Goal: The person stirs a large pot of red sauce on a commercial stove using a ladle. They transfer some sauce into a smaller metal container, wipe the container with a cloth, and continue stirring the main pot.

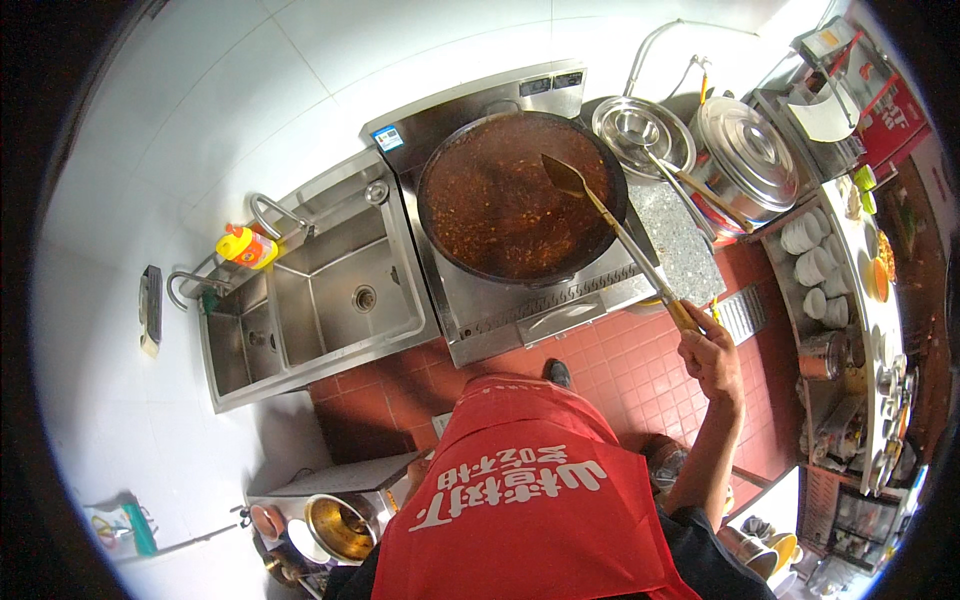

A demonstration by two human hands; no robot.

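Observation:
My right hand point(709, 349) grips the wooden handle of a long metal spatula point(626, 240). The spatula's blade rests at the surface of a dark reddish-brown sauce point(510, 202) with light bits in it, toward the right side of the wok. This large black wok point(616, 180) sits on a stainless steel stove point(480, 315). My left hand is out of view; on that side, beyond the red apron point(525, 495) that I wear, lies a steel sink.
The double-basin sink point(337, 262) adjoins the stove on the left, with a yellow detergent bottle point(247, 247) behind it. Right of the wok are steel bowls point(679, 135) and a lidded steel pot point(746, 150). Shelves at far right hold white bowls point(814, 266). Red tiles point(637, 375) cover the floor.

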